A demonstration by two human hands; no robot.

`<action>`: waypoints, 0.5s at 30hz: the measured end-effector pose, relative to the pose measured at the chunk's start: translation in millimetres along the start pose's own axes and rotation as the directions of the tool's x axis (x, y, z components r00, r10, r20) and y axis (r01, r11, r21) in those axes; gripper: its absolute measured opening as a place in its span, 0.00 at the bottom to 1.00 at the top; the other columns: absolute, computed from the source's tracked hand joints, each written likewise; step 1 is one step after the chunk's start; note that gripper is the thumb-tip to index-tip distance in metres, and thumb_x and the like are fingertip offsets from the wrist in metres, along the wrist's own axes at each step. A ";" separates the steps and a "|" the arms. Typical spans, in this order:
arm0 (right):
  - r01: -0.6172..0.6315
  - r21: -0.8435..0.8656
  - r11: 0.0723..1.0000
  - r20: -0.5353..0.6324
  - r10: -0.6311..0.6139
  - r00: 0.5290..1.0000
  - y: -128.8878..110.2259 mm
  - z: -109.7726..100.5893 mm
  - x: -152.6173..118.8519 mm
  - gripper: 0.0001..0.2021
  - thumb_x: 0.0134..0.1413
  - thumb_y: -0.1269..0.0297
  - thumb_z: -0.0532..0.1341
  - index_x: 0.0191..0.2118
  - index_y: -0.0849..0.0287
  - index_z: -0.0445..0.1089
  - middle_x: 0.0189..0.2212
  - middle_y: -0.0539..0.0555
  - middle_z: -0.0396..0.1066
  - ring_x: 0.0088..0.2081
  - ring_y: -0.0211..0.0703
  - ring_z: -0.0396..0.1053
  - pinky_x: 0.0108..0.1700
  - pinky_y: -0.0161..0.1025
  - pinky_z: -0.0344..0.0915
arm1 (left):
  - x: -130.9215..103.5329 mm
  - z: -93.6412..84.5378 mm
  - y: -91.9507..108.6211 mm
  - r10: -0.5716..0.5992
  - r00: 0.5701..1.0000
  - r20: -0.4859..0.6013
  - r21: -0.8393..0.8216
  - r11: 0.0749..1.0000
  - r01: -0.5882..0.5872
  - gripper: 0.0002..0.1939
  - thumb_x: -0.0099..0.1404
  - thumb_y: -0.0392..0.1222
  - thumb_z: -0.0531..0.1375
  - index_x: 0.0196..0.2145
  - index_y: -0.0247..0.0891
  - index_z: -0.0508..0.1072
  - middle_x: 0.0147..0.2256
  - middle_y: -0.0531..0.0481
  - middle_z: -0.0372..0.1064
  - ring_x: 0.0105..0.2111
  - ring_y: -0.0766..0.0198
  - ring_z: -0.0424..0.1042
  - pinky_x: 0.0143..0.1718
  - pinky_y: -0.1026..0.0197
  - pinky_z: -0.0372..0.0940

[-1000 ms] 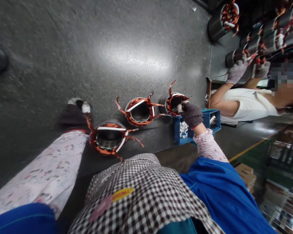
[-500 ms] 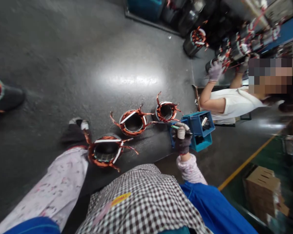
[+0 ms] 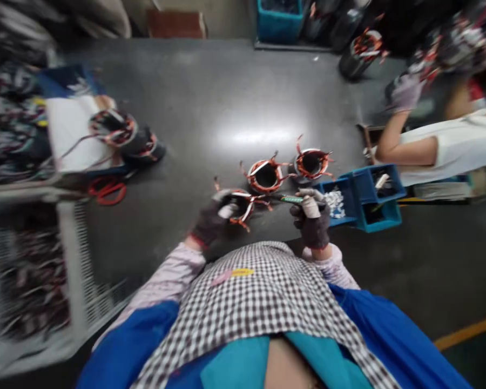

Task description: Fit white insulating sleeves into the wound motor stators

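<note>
Three metal rings wound with copper wire stand in a slanting row on the dark table: a near-left coil, a middle coil and a right coil. My left hand, in a dark glove with pale fingertips, is at the left side of the near-left coil; what its fingers hold, if anything, is hidden. My right hand, gloved alike, is closed around a slim green pen-like tool, which points left, just in front of the middle and right coils.
Blue bins with small parts sit right of my right hand. A co-worker's gloved hand is at the upper right. More coils and red-handled scissors lie left, beside a white crate.
The view has shifted left. My left hand has come from the far left to the near-left coil. My right hand still has the green tool, now pointing left in front of the coils.
</note>
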State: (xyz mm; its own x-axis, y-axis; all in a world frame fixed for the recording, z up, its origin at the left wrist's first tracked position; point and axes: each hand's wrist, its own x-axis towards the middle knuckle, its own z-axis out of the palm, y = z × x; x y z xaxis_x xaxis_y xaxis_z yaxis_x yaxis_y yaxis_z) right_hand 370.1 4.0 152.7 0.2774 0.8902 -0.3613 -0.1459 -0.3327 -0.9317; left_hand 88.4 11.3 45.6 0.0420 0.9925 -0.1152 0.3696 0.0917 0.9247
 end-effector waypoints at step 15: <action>-0.066 -0.485 0.872 0.446 0.312 0.839 -7.8 13.5 -61.1 0.16 0.52 0.40 0.71 0.44 0.36 0.86 0.37 0.55 0.85 0.39 0.64 0.84 0.38 0.58 0.83 | -55.9 -7.0 40.7 0.109 0.872 0.477 -0.399 0.911 0.104 0.26 0.72 0.55 0.67 0.62 0.42 0.81 0.58 0.38 0.82 0.59 0.42 0.80 0.62 0.38 0.75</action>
State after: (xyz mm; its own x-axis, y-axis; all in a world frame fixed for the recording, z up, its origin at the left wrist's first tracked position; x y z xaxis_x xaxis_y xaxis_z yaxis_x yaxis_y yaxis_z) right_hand 341.5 -43.6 182.6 -0.2366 0.7820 -0.5767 0.3151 -0.4997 -0.8068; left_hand 94.7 -39.8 92.2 0.5197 0.8367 -0.1730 -0.0290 0.2197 0.9751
